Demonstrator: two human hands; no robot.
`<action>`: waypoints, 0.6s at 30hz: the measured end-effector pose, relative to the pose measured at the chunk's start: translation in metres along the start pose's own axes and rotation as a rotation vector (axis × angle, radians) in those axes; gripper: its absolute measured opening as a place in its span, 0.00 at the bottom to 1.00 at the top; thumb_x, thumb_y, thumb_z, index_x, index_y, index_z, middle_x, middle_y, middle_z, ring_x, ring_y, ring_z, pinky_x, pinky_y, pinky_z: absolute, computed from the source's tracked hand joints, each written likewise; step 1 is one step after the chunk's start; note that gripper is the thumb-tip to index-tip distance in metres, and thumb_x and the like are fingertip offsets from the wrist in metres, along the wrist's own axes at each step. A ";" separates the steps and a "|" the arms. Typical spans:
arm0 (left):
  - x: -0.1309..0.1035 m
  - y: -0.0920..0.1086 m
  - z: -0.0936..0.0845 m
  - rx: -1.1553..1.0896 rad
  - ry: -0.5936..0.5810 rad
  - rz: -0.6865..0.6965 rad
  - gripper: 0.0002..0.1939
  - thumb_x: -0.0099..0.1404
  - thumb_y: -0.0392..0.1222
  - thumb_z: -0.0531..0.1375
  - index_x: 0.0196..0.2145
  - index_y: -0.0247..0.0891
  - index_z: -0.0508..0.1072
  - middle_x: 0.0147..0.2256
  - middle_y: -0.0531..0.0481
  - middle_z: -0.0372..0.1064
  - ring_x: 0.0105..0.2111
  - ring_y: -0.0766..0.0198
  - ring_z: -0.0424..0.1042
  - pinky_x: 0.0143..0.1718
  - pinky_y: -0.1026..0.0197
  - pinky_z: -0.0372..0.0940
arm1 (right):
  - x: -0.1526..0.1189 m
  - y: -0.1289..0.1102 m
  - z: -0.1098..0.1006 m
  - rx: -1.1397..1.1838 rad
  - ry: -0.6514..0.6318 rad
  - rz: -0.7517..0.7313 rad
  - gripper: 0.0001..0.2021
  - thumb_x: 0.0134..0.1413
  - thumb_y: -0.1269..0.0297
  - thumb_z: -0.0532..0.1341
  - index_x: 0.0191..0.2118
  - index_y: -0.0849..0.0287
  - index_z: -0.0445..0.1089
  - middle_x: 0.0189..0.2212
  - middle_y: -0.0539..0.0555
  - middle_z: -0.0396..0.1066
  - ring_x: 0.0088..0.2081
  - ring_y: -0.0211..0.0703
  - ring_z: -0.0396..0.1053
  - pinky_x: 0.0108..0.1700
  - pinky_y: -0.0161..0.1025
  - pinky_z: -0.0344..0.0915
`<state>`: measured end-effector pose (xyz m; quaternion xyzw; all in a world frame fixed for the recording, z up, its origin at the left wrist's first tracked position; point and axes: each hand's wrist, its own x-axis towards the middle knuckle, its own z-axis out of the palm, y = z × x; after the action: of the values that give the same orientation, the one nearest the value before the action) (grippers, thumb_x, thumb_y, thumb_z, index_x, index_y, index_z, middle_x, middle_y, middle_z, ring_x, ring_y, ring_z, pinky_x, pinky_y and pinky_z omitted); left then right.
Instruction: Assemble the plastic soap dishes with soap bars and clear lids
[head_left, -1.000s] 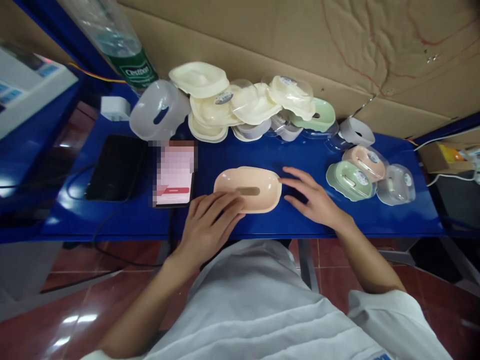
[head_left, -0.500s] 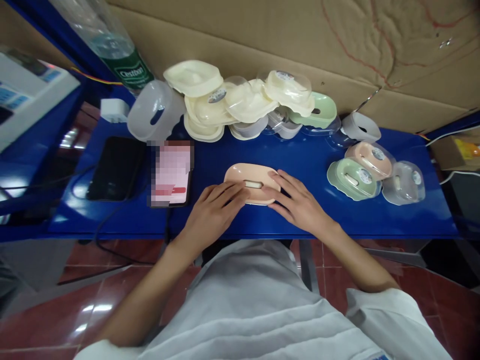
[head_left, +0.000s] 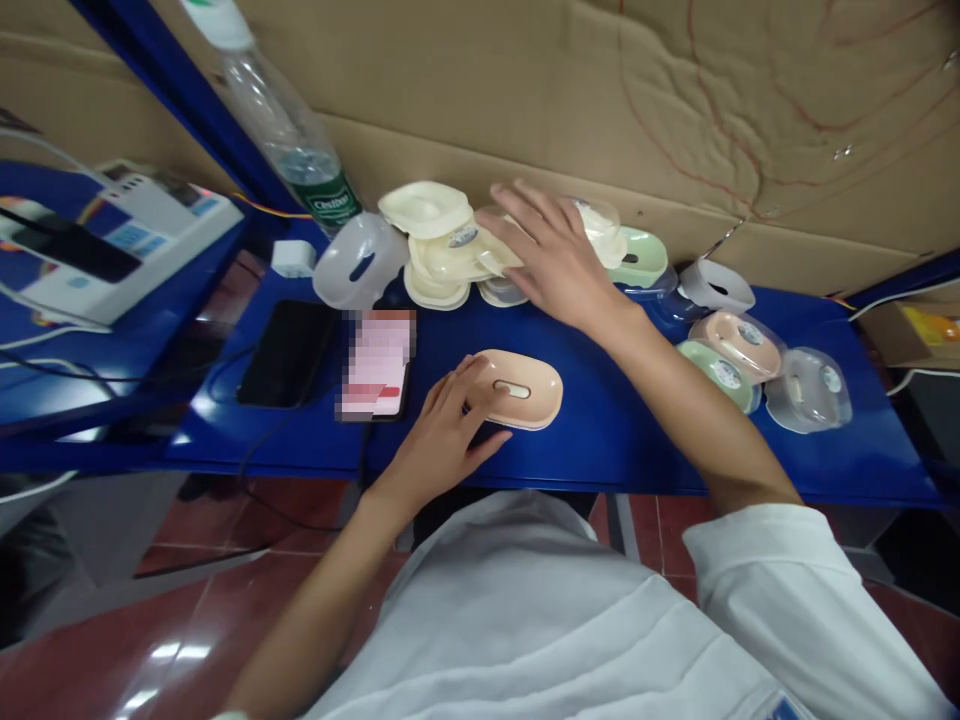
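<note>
One peach dish (head_left: pixel 541 392) lies under my left hand's (head_left: pixel 439 435) loose fingers. Cream dishes (head_left: pixel 427 208) lie beneath my right hand's (head_left: pixel 568 265) splayed fingers; grasp indeterminable.

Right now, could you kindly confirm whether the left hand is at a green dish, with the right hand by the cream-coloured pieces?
Not quite: the head view shows the left hand at the peach dish, not a green one. The right hand is indeed by the cream-coloured pieces.

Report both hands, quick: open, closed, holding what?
Left hand: open, at the left end of the peach dish.
Right hand: open, over the cream dishes; contact cannot be told.
</note>
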<state>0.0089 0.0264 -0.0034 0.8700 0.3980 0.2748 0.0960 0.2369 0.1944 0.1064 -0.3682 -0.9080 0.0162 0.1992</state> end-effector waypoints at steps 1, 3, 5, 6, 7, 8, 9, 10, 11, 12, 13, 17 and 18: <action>0.000 0.000 0.000 -0.007 -0.002 -0.002 0.28 0.76 0.44 0.64 0.70 0.43 0.65 0.74 0.30 0.56 0.77 0.37 0.52 0.70 0.31 0.63 | 0.013 0.007 0.005 0.003 -0.032 -0.001 0.25 0.78 0.57 0.62 0.73 0.60 0.64 0.77 0.56 0.58 0.79 0.56 0.50 0.80 0.63 0.41; -0.001 -0.001 -0.001 -0.019 -0.002 0.000 0.26 0.77 0.43 0.64 0.68 0.42 0.66 0.73 0.31 0.57 0.77 0.38 0.52 0.70 0.32 0.63 | 0.029 0.020 0.013 0.025 -0.069 0.002 0.23 0.78 0.53 0.61 0.68 0.61 0.70 0.72 0.55 0.67 0.75 0.54 0.59 0.79 0.61 0.48; -0.002 -0.001 -0.002 -0.034 0.006 0.005 0.24 0.77 0.42 0.63 0.67 0.43 0.67 0.72 0.32 0.59 0.77 0.39 0.54 0.70 0.33 0.64 | 0.031 0.027 0.014 0.062 -0.048 0.000 0.21 0.78 0.49 0.60 0.64 0.57 0.76 0.68 0.53 0.72 0.71 0.53 0.66 0.77 0.57 0.55; -0.001 -0.002 -0.002 -0.039 0.013 0.010 0.23 0.77 0.41 0.63 0.66 0.42 0.68 0.72 0.33 0.60 0.77 0.40 0.54 0.70 0.33 0.65 | 0.027 0.029 0.011 0.071 -0.025 -0.007 0.21 0.78 0.48 0.59 0.63 0.55 0.77 0.67 0.52 0.73 0.70 0.53 0.67 0.76 0.56 0.57; -0.001 -0.002 -0.003 -0.043 0.022 0.014 0.22 0.77 0.40 0.63 0.66 0.42 0.68 0.72 0.33 0.60 0.76 0.40 0.55 0.70 0.33 0.65 | 0.021 0.028 0.006 0.068 -0.005 -0.018 0.21 0.78 0.48 0.59 0.63 0.54 0.77 0.67 0.52 0.73 0.70 0.54 0.67 0.75 0.56 0.59; -0.001 -0.002 -0.003 -0.048 0.032 0.018 0.22 0.77 0.39 0.63 0.65 0.41 0.69 0.71 0.33 0.61 0.76 0.40 0.56 0.71 0.34 0.65 | 0.012 0.025 0.000 0.052 0.008 -0.029 0.21 0.78 0.49 0.59 0.63 0.53 0.77 0.67 0.53 0.73 0.70 0.55 0.67 0.75 0.58 0.59; 0.000 -0.001 -0.004 -0.058 0.042 0.022 0.21 0.77 0.37 0.63 0.65 0.41 0.69 0.71 0.33 0.62 0.76 0.41 0.57 0.71 0.34 0.65 | 0.002 0.020 -0.007 0.025 0.019 -0.038 0.19 0.79 0.50 0.59 0.63 0.53 0.77 0.67 0.54 0.73 0.70 0.57 0.67 0.74 0.59 0.60; 0.000 -0.001 -0.004 -0.074 0.051 0.023 0.22 0.76 0.37 0.63 0.65 0.42 0.68 0.70 0.33 0.63 0.75 0.41 0.58 0.71 0.34 0.65 | -0.011 0.013 -0.013 -0.008 0.032 -0.043 0.18 0.78 0.51 0.60 0.63 0.51 0.77 0.67 0.54 0.73 0.70 0.59 0.67 0.73 0.61 0.61; 0.001 -0.001 -0.005 -0.092 0.058 0.015 0.24 0.76 0.36 0.63 0.67 0.43 0.67 0.69 0.34 0.64 0.75 0.42 0.59 0.71 0.34 0.65 | -0.025 0.004 -0.019 -0.043 0.046 -0.048 0.17 0.78 0.53 0.61 0.63 0.50 0.78 0.66 0.55 0.74 0.69 0.60 0.68 0.71 0.62 0.62; 0.001 0.000 -0.005 -0.110 0.066 -0.004 0.27 0.76 0.36 0.63 0.69 0.44 0.64 0.70 0.34 0.63 0.74 0.42 0.60 0.71 0.34 0.66 | -0.040 -0.006 -0.023 -0.077 0.063 -0.055 0.16 0.77 0.55 0.61 0.63 0.49 0.77 0.65 0.55 0.74 0.69 0.61 0.68 0.70 0.63 0.63; 0.001 0.000 -0.005 -0.126 0.077 -0.032 0.31 0.75 0.37 0.64 0.72 0.46 0.61 0.71 0.33 0.61 0.74 0.42 0.62 0.70 0.35 0.67 | -0.057 -0.016 -0.025 -0.102 0.078 -0.066 0.16 0.77 0.58 0.61 0.64 0.48 0.76 0.65 0.55 0.75 0.68 0.60 0.69 0.69 0.63 0.65; -0.001 0.000 -0.005 -0.158 0.134 -0.127 0.48 0.73 0.44 0.69 0.79 0.48 0.46 0.77 0.27 0.45 0.71 0.39 0.66 0.66 0.37 0.72 | -0.126 -0.054 -0.012 -0.137 0.141 -0.116 0.23 0.76 0.68 0.61 0.70 0.44 0.69 0.61 0.54 0.79 0.63 0.53 0.75 0.65 0.58 0.69; -0.001 0.000 -0.004 -0.166 0.144 -0.128 0.51 0.72 0.45 0.70 0.79 0.48 0.44 0.77 0.26 0.44 0.71 0.38 0.66 0.65 0.37 0.72 | -0.141 -0.061 -0.005 -0.120 0.148 -0.118 0.24 0.75 0.70 0.62 0.71 0.43 0.69 0.59 0.54 0.80 0.61 0.52 0.77 0.65 0.57 0.70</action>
<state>0.0062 0.0254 -0.0003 0.8098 0.4344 0.3621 0.1562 0.2896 0.0539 0.0725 -0.3256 -0.9102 -0.0770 0.2439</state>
